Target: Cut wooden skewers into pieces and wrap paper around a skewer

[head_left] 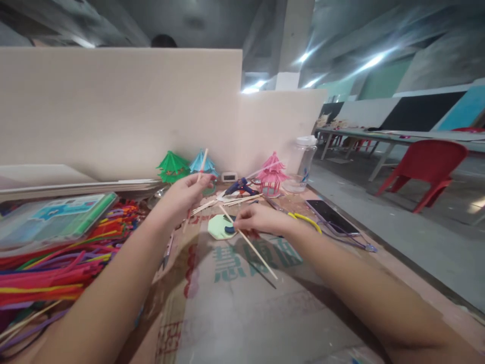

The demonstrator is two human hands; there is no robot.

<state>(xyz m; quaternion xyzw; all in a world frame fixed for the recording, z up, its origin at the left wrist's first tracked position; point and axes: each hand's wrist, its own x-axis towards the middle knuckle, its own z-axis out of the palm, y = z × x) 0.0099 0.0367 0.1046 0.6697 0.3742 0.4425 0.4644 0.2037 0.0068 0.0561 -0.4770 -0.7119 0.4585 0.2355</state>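
- Cardboard-covered table (235, 313), sparing the bench beneath.
- Left hand (185, 194): fingertips pinch upright stick (203, 161), lifted clear of clutter.
- Right hand (261, 218): fingertips pinch slanted stick (261, 258), green octagon (217, 227) just beside them.

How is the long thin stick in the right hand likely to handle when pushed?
The stick looks very thin and straight, so probably light and fairly stiff, though it might snap if bent hard. The right hand pinches it near one end; laid on the printed sheet, it may roll.
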